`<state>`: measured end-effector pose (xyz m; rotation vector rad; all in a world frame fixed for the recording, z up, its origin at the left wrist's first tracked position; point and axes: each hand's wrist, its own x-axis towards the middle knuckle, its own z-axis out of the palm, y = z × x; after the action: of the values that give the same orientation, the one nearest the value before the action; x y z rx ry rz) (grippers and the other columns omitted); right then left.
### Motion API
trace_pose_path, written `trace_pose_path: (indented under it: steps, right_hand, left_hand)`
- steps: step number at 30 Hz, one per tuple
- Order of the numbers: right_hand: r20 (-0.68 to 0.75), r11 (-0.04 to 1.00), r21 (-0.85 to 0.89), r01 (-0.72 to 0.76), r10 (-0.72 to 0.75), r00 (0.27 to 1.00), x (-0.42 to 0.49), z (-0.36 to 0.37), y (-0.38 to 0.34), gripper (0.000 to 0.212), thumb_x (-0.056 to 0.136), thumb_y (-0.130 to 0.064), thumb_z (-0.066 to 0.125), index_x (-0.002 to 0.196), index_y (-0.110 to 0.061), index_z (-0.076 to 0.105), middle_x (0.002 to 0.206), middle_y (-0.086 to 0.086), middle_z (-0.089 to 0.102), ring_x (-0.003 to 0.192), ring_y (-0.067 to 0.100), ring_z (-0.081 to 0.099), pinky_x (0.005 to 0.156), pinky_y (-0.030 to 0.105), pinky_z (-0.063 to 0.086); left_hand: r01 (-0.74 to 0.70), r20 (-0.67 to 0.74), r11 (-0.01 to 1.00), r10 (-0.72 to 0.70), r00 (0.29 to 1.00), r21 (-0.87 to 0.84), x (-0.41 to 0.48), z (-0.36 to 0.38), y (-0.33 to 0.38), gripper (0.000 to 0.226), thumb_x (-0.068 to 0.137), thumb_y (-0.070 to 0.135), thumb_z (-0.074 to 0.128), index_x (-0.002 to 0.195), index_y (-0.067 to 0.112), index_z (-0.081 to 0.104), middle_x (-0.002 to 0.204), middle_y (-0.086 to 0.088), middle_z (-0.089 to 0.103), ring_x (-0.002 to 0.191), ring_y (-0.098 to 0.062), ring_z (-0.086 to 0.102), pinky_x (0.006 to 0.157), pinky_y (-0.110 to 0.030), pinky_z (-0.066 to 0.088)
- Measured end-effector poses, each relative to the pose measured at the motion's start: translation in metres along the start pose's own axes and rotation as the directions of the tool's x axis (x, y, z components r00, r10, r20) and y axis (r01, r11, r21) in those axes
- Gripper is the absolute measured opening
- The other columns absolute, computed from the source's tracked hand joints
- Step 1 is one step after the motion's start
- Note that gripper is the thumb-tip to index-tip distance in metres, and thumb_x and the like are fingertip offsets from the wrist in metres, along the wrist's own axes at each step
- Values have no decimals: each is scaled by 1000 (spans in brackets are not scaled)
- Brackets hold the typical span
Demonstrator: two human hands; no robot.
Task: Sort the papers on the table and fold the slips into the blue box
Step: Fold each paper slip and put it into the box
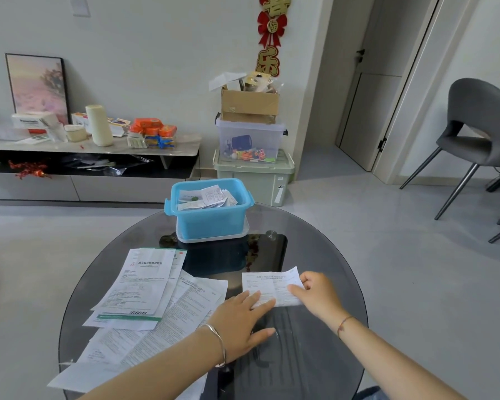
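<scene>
One slip [261, 284] under left hand [241, 321], pinched by right hand [319, 293], print unreadable

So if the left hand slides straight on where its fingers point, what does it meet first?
Probably the right hand, which pinches the slip that the left hand presses.

blue plastic box [211, 223] at the far edge of the round dark glass table [315, 356], paper slips [211, 196] inside it, pile of printed white sheets [145, 298] front left, single white printed leaflet [267, 285] just right of the pile, left hand [243, 316] and right hand [318, 293] on it
</scene>
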<state>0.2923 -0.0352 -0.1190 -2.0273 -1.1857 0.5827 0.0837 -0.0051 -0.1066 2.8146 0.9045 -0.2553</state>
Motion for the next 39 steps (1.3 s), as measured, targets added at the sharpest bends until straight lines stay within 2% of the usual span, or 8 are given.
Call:
trace_pose_path:
  steps: [5, 8, 13, 21, 25, 29, 35, 39]
  right_hand:
    - [-69, 996, -66, 66, -71, 995, -13, -1, -1, 26, 85, -22, 67, 103, -18, 48, 87, -5, 60, 74, 13, 56, 62, 26, 43]
    - [-129, 893, -325, 310, -367, 921, -24, -6, -1, 31, 89, -24, 61, 119, -21, 53, 117, -10, 49, 100, 11, 51, 81, 20, 39]
    - [20, 610, -486, 626, -708, 706, -43, -7, 4, 26, 86, -30, 47, 86, -26, 73, 91, -15, 69, 82, 6, 61, 77, 25, 52]
    - [223, 434, -528, 730, -759, 612, -54, -1, 15, 30, 85, -30, 46, 97, -23, 72, 96, -12, 69, 82, 5, 62, 81, 21, 51]
    - [227, 410, -563, 717, -757, 612, -55, -2, 16, 31, 85, -32, 45, 99, -27, 73, 96, -13, 68, 83, 4, 63, 81, 21, 51]
    - [185, 457, -580, 675, -733, 655, -52, -8, 21, 26, 82, -32, 48, 90, -29, 73, 88, -14, 66, 76, 7, 60, 80, 24, 48]
    - [127, 509, -603, 615, -700, 703, -55, -27, 28, 30, 81, -34, 45, 81, -31, 75, 88, -17, 69, 77, 2, 62, 82, 23, 52]
    - [90, 567, -603, 562, -652, 753, -56, -37, 32, 35, 84, -39, 42, 78, -32, 76, 90, -18, 70, 79, 1, 64, 80, 20, 50]
  left_hand:
    - [-21, 25, 997, 20, 999, 76, -2, -2, 1, 60, 96, 61, 16, 151, 38, 5, 161, -1, 4, 148, -26, 6, 119, -38, 8]
    - [-32, 34, 995, 29, 999, 94, -3, -5, 1, 62, 96, 62, 15, 151, 37, 7, 161, -2, 5, 147, -26, 8, 119, -38, 8]
    - [-33, 47, 994, 28, 999, 108, -2, -9, 2, 70, 89, 68, 7, 151, 37, 9, 161, -3, 8, 146, -27, 10, 118, -38, 7]
    - [-16, 34, 995, 13, 999, 101, -3, -10, 6, 62, 95, 63, 14, 151, 36, 10, 161, -4, 9, 146, -27, 13, 118, -38, 9]
    - [-27, 32, 993, 23, 999, 114, -3, -8, 8, 82, 79, 70, -4, 152, 34, 9, 161, -5, 8, 146, -28, 11, 118, -38, 6]
    - [-16, 33, 995, 13, 999, 100, -4, -8, 8, 71, 89, 70, 12, 151, 36, 10, 160, -5, 8, 146, -28, 10, 118, -39, 6]
    - [-29, 43, 996, 25, 999, 81, -4, -10, 14, 96, 64, 82, -3, 150, 41, 9, 159, -9, 12, 143, -30, 15, 117, -40, 8]
    - [-4, 40, 998, 2, 999, 57, -6, -9, 16, 89, 72, 83, 7, 150, 40, 11, 160, -9, 9, 144, -29, 11, 118, -40, 6]
